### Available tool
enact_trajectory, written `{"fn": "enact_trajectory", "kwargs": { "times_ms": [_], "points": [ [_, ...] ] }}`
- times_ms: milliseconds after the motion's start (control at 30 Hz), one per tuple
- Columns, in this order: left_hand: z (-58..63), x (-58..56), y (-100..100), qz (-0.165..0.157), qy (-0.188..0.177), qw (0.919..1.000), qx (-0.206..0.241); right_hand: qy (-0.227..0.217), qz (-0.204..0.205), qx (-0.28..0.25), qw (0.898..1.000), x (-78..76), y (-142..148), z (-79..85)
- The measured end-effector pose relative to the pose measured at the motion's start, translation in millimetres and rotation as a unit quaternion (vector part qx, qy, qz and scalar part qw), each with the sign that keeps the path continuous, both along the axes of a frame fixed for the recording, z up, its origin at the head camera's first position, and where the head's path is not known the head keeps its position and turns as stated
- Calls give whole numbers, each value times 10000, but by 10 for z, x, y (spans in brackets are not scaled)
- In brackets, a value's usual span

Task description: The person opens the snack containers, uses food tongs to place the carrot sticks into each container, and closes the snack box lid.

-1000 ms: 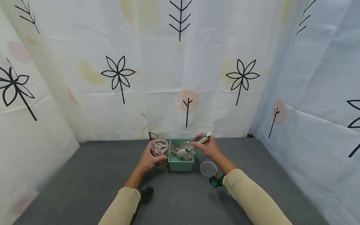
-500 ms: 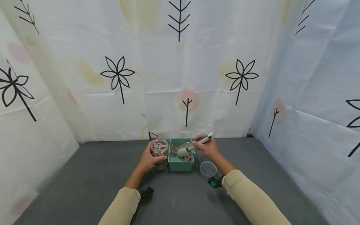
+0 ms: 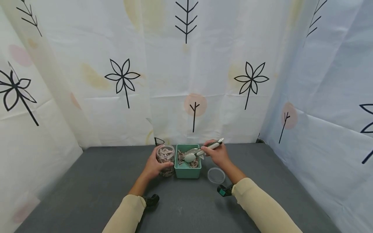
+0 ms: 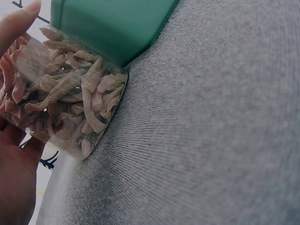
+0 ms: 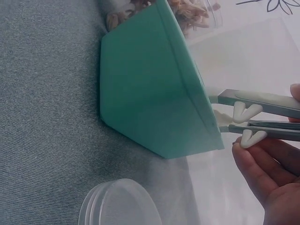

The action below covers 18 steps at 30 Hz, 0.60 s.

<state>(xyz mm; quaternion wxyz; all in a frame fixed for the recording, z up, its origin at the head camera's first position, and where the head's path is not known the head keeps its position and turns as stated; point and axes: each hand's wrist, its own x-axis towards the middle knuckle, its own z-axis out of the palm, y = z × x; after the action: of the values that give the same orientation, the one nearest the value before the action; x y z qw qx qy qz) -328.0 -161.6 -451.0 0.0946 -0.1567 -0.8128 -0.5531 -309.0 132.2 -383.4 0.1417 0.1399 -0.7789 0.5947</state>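
My left hand (image 3: 152, 166) is wrapped round a clear jar (image 3: 165, 158) filled with pale brownish dried strips. The jar stands upright on the table, close against the left side of a green rectangular bin (image 3: 187, 174). In the left wrist view the strips (image 4: 70, 89) show through the jar's wall. My right hand (image 3: 219, 157) grips a pair of pale green and white tongs (image 3: 211, 146) by the handles. Their spoon-shaped heads reach down into the bin, over more strips (image 3: 193, 164). Whether the heads hold any strips cannot be told; the bin's wall hides them in the right wrist view.
A round clear lid (image 3: 216, 175) lies on the dark grey table (image 3: 180, 207), right of the bin and below my right forearm. A white patterned cloth (image 3: 163, 119) hangs behind the table's far edge and along both sides.
The tongs and my right hand have shifted slightly to the right, with the heads still in the bin and seemingly a little nearer each other. My left hand and the jar stay put.
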Motion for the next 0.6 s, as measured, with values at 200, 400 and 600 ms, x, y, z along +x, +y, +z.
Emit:
{"fn": "enact_trajectory", "kwargs": {
  "times_ms": [200,400,600],
  "points": [
    [2,-8,0,1,5,10000,-3,60,-11,31,10000,195,-24,201],
    [6,-13,-3,1,-13,10000,-16,195,24,-248,9995,71,39,155],
    [-2,-27,-10,3,-6,10000,-35,368,-106,-342,9987,-34,82,137]
  ]
}}
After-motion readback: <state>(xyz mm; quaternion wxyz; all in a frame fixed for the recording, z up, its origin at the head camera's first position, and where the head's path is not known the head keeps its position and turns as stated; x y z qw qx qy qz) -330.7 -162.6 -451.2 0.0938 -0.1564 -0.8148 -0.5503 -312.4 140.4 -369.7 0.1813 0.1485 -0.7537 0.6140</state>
